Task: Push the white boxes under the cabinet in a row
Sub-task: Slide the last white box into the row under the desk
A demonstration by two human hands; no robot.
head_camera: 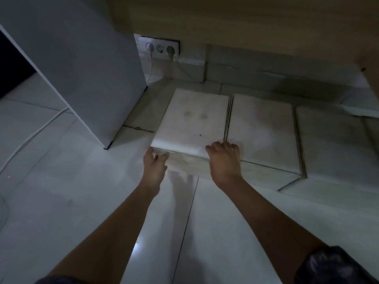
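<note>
Three flat white boxes lie side by side on the tiled floor under a wooden cabinet. The left white box sticks out a little nearer to me than the middle box and the right box. My left hand presses against the near left corner of the left box, fingers spread on its front face. My right hand rests over the near right corner of that box, fingers curled onto its top where it meets the middle box.
A white panel stands upright at the left, close to the left box. On the back wall sits a socket strip with plugs and white cables. One cable runs across the floor at the left.
</note>
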